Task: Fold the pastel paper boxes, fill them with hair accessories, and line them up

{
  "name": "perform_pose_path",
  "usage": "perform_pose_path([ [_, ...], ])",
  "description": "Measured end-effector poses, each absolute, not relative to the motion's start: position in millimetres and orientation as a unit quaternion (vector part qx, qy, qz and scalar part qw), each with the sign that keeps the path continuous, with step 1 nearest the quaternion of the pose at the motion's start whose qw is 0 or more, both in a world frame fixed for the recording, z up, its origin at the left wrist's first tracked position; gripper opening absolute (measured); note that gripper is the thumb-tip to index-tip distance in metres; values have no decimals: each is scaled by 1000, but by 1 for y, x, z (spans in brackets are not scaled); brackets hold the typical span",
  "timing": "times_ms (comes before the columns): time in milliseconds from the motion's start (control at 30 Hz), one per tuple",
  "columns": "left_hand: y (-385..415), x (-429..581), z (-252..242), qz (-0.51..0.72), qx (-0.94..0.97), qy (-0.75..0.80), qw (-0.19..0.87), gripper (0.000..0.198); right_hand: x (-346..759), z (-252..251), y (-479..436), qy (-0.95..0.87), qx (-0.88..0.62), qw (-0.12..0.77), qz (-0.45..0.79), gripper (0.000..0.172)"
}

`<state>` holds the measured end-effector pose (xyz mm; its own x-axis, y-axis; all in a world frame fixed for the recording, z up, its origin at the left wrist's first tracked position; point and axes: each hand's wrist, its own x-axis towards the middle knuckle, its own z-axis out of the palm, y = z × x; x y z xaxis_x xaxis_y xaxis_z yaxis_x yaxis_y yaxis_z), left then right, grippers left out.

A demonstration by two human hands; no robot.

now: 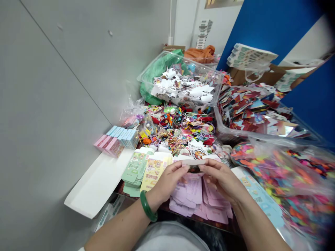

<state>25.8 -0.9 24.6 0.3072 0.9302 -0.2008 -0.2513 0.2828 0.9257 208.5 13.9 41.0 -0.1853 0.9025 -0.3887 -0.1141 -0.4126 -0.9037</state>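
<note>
Between my two hands is a small pink carton (193, 175), its pale flap (193, 162) upright along the top edge and a dark opening just below it. My left hand (172, 178) pinches the carton's left side with thumb and fingers, and a green bangle (148, 206) circles that wrist. On the other side my right hand (222, 177) grips it the same way. What is inside the opening cannot be made out. Flat lilac cartons (184, 195) lie in overlapping stacks beneath my hands. Yellow flat cartons (153, 170) and green flat cartons (134, 165) are stacked to the left.
Colourful hair ties and trinkets (180, 125) are heaped beyond my hands. Behind them, a clear bin (142, 78) holds white cut-outs; another bin (222, 127) holds cards. Folded pink boxes (112, 146) and blue boxes (128, 136) stand on a white board (96, 188). Bagged colourful pieces (293, 181) lie right.
</note>
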Motion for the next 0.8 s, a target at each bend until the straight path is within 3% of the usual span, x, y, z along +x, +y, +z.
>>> perform_pose_path([
  [100, 2, 27, 27, 443, 450, 428, 646, 34, 211, 36, 11, -474, -511, 422, 580, 30],
  [300, 1, 17, 20, 493, 641, 401, 431, 10, 226, 27, 0, -711, -435, 454, 314, 12],
  [633, 1, 25, 34, 471, 634, 441, 427, 13, 219, 43, 8, -715, -446, 421, 336, 16],
  [800, 0, 24, 20, 517, 673, 398, 348, 12, 223, 35, 5, -766, -399, 439, 247, 13],
])
